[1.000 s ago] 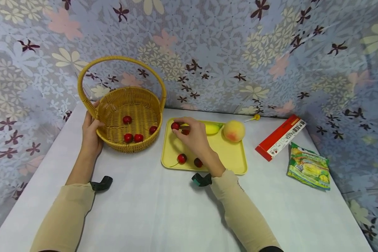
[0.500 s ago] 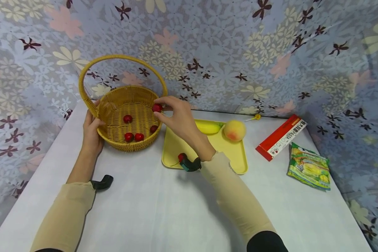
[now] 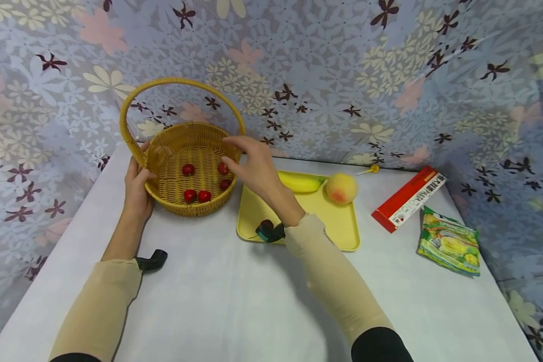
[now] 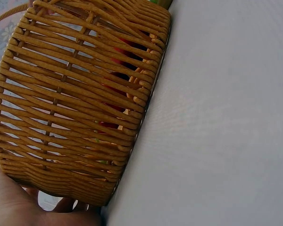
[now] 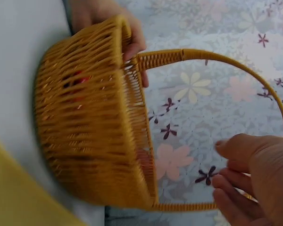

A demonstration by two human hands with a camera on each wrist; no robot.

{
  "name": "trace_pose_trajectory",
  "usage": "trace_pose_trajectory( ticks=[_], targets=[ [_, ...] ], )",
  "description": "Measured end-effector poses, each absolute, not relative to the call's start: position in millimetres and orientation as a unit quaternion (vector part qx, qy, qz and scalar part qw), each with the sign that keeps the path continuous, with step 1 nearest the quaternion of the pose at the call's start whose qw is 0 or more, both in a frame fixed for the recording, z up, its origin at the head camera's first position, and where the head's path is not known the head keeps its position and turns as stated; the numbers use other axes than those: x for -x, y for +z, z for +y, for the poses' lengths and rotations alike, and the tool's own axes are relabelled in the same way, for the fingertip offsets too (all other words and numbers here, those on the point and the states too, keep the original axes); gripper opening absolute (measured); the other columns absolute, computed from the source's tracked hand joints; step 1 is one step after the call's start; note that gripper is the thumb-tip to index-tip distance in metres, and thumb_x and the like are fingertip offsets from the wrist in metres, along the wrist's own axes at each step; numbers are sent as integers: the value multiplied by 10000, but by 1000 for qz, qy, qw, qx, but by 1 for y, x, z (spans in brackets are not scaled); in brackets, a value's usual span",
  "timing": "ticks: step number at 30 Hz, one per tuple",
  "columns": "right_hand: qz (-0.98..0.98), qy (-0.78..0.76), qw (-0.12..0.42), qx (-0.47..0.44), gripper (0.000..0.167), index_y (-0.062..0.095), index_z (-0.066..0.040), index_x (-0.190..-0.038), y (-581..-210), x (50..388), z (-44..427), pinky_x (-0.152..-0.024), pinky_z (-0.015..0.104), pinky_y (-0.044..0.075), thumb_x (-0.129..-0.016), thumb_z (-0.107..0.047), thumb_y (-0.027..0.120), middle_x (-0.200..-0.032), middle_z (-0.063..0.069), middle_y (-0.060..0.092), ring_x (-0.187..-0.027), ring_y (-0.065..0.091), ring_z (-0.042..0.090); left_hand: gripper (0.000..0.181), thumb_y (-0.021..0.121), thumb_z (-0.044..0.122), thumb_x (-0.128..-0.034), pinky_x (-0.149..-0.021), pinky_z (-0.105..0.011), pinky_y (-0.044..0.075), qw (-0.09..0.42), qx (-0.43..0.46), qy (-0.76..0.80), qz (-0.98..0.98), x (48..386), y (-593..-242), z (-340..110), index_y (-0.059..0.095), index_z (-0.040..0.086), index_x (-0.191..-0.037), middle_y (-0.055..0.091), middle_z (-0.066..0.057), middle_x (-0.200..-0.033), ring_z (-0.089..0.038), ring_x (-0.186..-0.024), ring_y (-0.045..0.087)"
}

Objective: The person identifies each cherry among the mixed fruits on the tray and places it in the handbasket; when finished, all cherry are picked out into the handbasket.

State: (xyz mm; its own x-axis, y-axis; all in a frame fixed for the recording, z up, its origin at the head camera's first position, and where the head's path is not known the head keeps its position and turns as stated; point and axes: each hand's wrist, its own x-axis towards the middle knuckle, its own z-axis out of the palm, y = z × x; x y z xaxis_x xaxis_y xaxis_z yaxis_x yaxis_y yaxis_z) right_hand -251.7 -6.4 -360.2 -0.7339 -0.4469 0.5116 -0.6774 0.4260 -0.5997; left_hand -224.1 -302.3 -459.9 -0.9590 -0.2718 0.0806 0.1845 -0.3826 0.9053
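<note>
A yellow wicker basket (image 3: 194,209) with a tall arched handle stands at the back left. My left hand (image 3: 138,191) grips its left side, thumb near the rim; in the left wrist view this hand (image 4: 14,202) is partly cut off beside the woven wall. Over the basket's right rim my right hand (image 3: 259,163) hovers with thumb and fingers apart, holding nothing. Just beyond its fingertips a red cherry (image 3: 223,168) shows inside the basket, above several other cherries (image 3: 189,170). In the right wrist view, a gap parts the thumb and fingers of my right hand (image 5: 264,174).
Right of the basket lies a yellow tray (image 3: 350,234) with a banana (image 3: 300,182), a peach (image 3: 342,188) and a cherry (image 3: 266,224) partly hidden by my wrist camera. Farther right are a yellow lollipop (image 3: 373,168), a red pasta box (image 3: 409,198) and a green packet (image 3: 449,242).
My right hand has carried a cherry leftward from the tray to the basket's right rim and let go of it; the cherry is now inside. The left hand has kept its hold.
</note>
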Motion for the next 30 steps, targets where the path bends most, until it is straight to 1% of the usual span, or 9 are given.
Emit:
trace_pose_trajectory(
  ticks=[2,4,7,13,16,19,23,27,30],
  targets=[
    [-836,411,166,-324,368,714,-57,-1329,-367,251,3,-976,385,538,-974,-147,755,-1297,115,734,-1155,689,292,774,363,-62,-896,-1144,-288,340,138,-41,-828,-542,226,-460,-301,473,286,-1578,366,10,-1674,-208,-1445,363],
    [-833,419,186,-310,334,733,-46,-1294,-374,250,13,-973,386,553,-971,-126,753,-1267,119,745,-1125,705,295,769,371,-61,-895,-1141,-292,346,141,-38,-827,-542,227,-460,-301,474,277,-1577,384,4,-1662,-215,-1435,375],
    [-832,432,196,-287,294,752,-45,-1251,-387,250,29,-956,381,573,-963,-105,754,-1223,121,754,-1075,724,297,770,378,-55,-887,-1133,-293,351,146,-34,-824,-546,228,-460,-301,470,263,-1582,403,-3,-1643,-221,-1417,388],
    [-833,459,181,-252,283,755,-23,-1237,-412,245,61,-956,466,584,-960,-80,750,-1200,150,752,-1087,717,337,777,368,-53,-891,-1166,-314,314,139,-36,-821,-553,229,-460,-301,456,276,-1589,378,0,-1661,-212,-1442,364],
    [-841,465,168,-222,284,760,-6,-1221,-422,239,73,-953,467,588,-946,-75,764,-1193,155,760,-1096,715,326,777,369,-47,-896,-1185,-321,302,131,-38,-822,-553,228,-461,-302,449,291,-1592,359,7,-1676,-207,-1459,349],
    [-845,469,154,-207,280,759,18,-1205,-431,237,79,-953,450,590,-939,-68,770,-1202,160,760,-1100,716,323,771,372,-49,-897,-1186,-319,309,136,-36,-821,-553,227,-461,-303,457,289,-1584,357,4,-1677,-210,-1458,349],
    [-851,457,146,-212,283,758,16,-1206,-440,237,80,-949,457,588,-945,-91,773,-1198,163,762,-1071,732,330,759,375,-50,-899,-1175,-305,329,145,-34,-819,-553,226,-462,-304,473,286,-1572,367,6,-1662,-219,-1453,356],
    [-867,423,144,-220,277,768,-2,-1190,-448,236,80,-951,457,572,-935,-107,792,-1141,154,772,-1014,752,307,757,374,-50,-899,-1163,-305,344,146,-33,-818,-555,226,-463,-304,479,286,-1569,387,0,-1643,-238,-1446,366],
    [-877,397,142,-232,276,769,1,-1181,-453,233,78,-967,462,553,-925,-97,800,-1121,154,774,-1017,743,302,762,367,-56,-898,-1159,-311,342,147,-32,-817,-557,226,-463,-304,470,273,-1578,394,1,-1635,-239,-1436,369]
  ],
)
